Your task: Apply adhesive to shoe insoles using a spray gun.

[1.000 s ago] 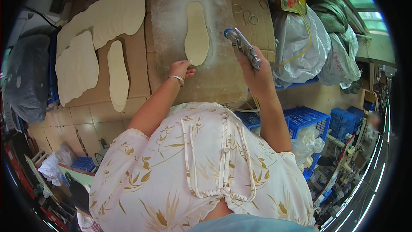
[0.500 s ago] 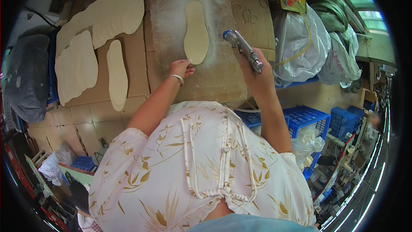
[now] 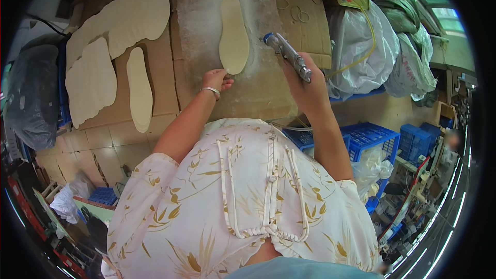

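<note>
A cream insole [image 3: 234, 36] lies lengthwise on a board [image 3: 199, 31] dusted white around it. My left hand [image 3: 217, 80], with a bangle at its wrist, has thumb and fingertips pinched at the insole's near end. In my right hand [image 3: 309, 90] is a metal spray gun [image 3: 289, 57] with a blue front ring. Its nozzle points left toward the insole, a short way from its right edge. Fingers wrap around the gun's handle, partly hidden behind its body.
Overlapping cream insoles [image 3: 137, 18] spread over cardboard at the left, with a smaller stack [image 3: 139, 90] nearer me. Several thin rings [image 3: 299, 14] lie at the right. A yellow hose [image 3: 369, 46] runs near white plastic bags [image 3: 356, 54]. Blue crates [image 3: 374, 137] stand at lower right.
The spray gun has shifted slightly left, a little closer to the insole. My left hand keeps its pinch at the insole's near end. The whole view has moved slightly.
</note>
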`<state>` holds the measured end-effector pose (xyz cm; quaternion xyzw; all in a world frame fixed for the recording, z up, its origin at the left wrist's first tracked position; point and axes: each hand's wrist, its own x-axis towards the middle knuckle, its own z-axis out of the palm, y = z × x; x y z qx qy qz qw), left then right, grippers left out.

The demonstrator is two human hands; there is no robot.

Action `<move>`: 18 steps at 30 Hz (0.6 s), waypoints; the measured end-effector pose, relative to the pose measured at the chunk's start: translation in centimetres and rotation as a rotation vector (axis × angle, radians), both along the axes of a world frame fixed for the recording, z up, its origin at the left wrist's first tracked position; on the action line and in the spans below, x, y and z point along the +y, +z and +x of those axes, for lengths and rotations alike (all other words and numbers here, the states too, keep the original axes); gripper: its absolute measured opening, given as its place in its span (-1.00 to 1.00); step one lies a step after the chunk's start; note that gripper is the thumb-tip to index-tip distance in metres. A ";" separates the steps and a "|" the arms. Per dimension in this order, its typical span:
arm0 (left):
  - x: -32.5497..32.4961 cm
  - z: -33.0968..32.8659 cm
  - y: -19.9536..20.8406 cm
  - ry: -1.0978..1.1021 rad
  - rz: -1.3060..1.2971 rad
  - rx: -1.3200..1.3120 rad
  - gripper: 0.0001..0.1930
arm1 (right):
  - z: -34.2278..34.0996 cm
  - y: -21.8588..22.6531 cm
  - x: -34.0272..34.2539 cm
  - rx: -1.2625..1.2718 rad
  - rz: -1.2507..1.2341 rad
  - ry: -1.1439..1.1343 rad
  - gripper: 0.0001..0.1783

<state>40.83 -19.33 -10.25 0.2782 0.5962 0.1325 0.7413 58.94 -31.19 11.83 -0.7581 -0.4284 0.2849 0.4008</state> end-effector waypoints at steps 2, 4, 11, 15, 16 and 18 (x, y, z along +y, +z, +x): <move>0.0 0.1 0.2 0.005 -0.002 0.004 -0.81 | 0.3 -0.1 0.5 -0.003 0.002 -0.054 -0.73; 0.0 0.0 0.4 0.001 -0.009 0.006 -0.81 | 0.3 -0.4 0.2 -0.001 -0.011 -0.036 -0.73; 0.0 0.1 0.2 -0.003 -0.003 0.000 -0.82 | 0.1 0.4 -0.8 0.018 -0.111 -0.085 -0.74; 0.0 0.1 0.5 0.003 -0.017 0.014 -0.83 | -0.2 0.4 -1.5 0.021 -0.055 0.003 -0.75; -0.1 0.2 0.7 0.003 -0.020 0.022 -0.83 | -0.1 0.3 -1.5 0.014 -0.041 -0.001 -0.75; -0.2 0.2 0.5 -0.004 -0.023 0.025 -0.82 | 0.0 0.3 -1.5 0.008 -0.026 -0.006 -0.75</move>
